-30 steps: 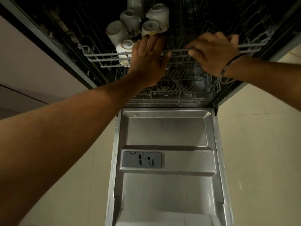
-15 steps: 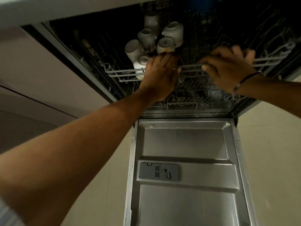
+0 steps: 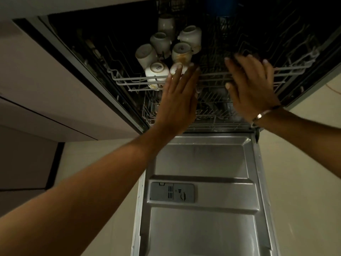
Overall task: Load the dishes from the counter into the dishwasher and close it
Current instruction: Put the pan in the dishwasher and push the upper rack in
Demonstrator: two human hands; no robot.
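The dishwasher stands open, its steel door [image 3: 201,157] lying flat toward me. The upper wire rack [image 3: 132,80] sits inside the tub and holds several upturned white cups [image 3: 159,71] at its left. My left hand [image 3: 177,100] has straight fingers laid against the rack's front rail beside the cups. My right hand [image 3: 252,84] is spread flat over the rail further right, with a bracelet on its wrist. Neither hand holds anything. Below, the lower rack [image 3: 212,115] is dim, and I cannot make out what it holds.
A detergent dispenser [image 3: 172,193] is set in the middle of the door. Pale cabinet fronts [image 3: 46,93] run along the left, under a counter edge at the top. Tiled floor [image 3: 299,159] lies on both sides of the door. Something blue [image 3: 221,6] sits deep in the tub.
The upper rack has slid further into the tub. Both hands have gone from curled on its front rail to flat, straight fingers. The view has tilted down slightly.
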